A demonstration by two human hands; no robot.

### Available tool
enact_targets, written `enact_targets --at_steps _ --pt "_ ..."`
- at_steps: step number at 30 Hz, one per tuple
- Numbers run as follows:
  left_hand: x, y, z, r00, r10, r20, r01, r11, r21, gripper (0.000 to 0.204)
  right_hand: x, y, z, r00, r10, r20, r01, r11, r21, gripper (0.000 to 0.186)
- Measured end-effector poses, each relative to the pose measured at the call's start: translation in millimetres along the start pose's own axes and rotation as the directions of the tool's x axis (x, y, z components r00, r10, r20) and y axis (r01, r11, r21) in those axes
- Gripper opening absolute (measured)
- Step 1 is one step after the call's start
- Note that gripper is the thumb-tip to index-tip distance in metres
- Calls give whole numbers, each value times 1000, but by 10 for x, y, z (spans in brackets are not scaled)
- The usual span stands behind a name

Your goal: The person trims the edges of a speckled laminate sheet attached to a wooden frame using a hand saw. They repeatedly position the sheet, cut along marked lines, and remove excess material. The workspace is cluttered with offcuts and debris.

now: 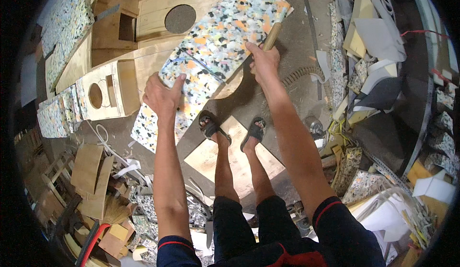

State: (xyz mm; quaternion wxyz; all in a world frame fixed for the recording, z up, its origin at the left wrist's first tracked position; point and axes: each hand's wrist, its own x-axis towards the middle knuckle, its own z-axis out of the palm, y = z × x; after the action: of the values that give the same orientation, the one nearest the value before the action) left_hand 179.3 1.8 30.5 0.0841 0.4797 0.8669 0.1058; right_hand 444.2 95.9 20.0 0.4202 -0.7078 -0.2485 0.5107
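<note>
A long speckled foam board (pixel 223 29) lies diagonally over pale plywood, with thin blue lines across its middle. My left hand (pixel 163 94) is closed on the board's left edge near its lower part, thumb on the top face. My right hand (pixel 262 61) is at the board's right edge, fingers wrapped round a light wooden handle (pixel 273 36) that runs along that edge; what is at its far end is unclear. Behind the board sits a plywood frame (pixel 143 5) with a round hole. A smaller plywood box (pixel 108 87) with openings stands left of my left hand.
More speckled foam pieces (pixel 67 22) are stacked at the left. Piles of offcuts (pixel 373 37) line the right and lower edges. A coiled hose (pixel 297 75) lies on the floor near my right arm. My sandalled feet stand on a plywood sheet (pixel 235 166), and a broom (pixel 115 209) lies lower left.
</note>
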Motion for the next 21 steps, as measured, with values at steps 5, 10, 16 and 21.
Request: enact_targets --at_steps 5,10,16,21 --pt "95 -99 -54 998 -34 44 34 999 -12 84 -106 -215 1 998 -46 -44 54 980 190 55" --pt "228 -255 -94 993 -13 118 13 1000 1 84 -578 -737 -683 977 -213 -10 213 976 36 32" --pt "613 -160 -221 980 34 195 -5 989 -147 77 -741 -740 -1447 981 -188 -50 168 947 -274 39" --pt "1040 175 -439 957 171 233 -104 957 -272 76 -1328 -614 -1881 977 95 -193 -172 882 -440 52"
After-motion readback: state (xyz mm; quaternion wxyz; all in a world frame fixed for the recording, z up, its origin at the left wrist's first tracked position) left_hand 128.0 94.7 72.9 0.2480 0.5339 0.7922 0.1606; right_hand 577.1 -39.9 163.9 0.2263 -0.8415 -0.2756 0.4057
